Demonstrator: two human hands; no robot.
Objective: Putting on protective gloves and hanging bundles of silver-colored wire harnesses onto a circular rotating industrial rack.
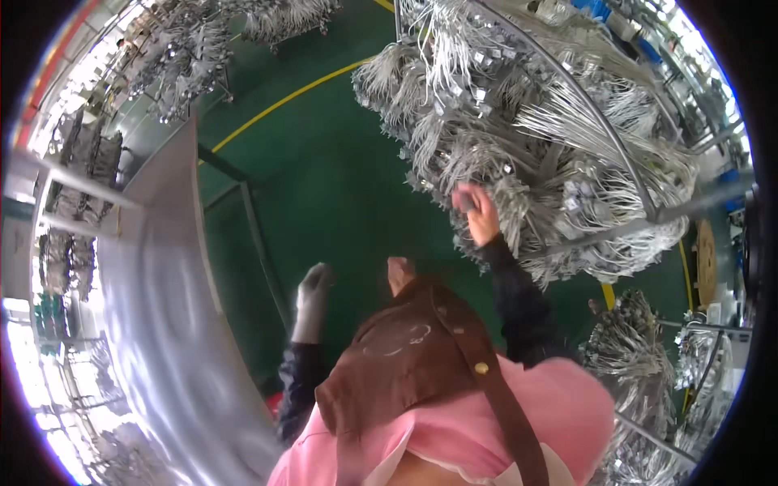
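Note:
My left hand (pixel 313 298), in a pale glove with darker fingertips, hangs over the green floor beside the metal-topped table. Blur hides how its fingers lie, and nothing shows in it. My right hand (pixel 478 214) is raised next to the hanging bundles of silvery-white cables (pixel 486 158) with small pale connectors. Its fingers look bent, with a dark patch among them that is too blurred to name. Whether this hand touches the cables cannot be told.
A shiny metal table (pixel 162 300) runs along my left. At right, a grey tube rack (pixel 596 113) carries the cables. More cable bundles (pixel 182 65) hang at far left, and others (pixel 628 348) at lower right. A yellow line (pixel 284 99) crosses the green floor (pixel 340 170).

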